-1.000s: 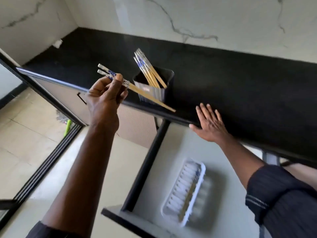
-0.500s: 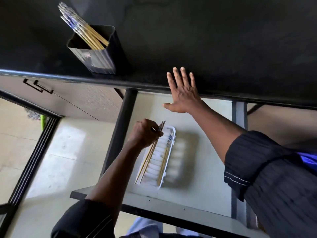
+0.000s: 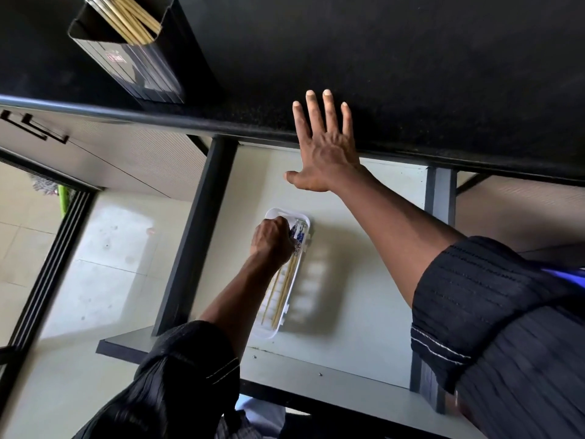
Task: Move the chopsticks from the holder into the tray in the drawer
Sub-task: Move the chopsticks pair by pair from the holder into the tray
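Note:
A black square holder (image 3: pixel 148 74) stands on the black countertop at the upper left, with several wooden chopsticks (image 3: pixel 133 20) leaning in it. Below, the open drawer (image 3: pixel 364 312) holds a white ribbed tray (image 3: pixel 269 331). My left hand (image 3: pixel 272 242) is down in the tray, closed on the blue-patterned ends of a pair of chopsticks (image 3: pixel 285 286) whose wooden tips lie along the tray. My right hand (image 3: pixel 326 147) rests flat, fingers spread, on the countertop edge above the drawer.
The black countertop (image 3: pixel 411 58) spans the top of the view. A closed cabinet front with black handles (image 3: pixel 34 128) sits left of the drawer. Pale floor tiles (image 3: pixel 95 280) and a dark door track lie at the lower left.
My left hand carried a pair of chopsticks from beside the holder down into the drawer and lowered them into the tray. My right hand stayed on the counter edge.

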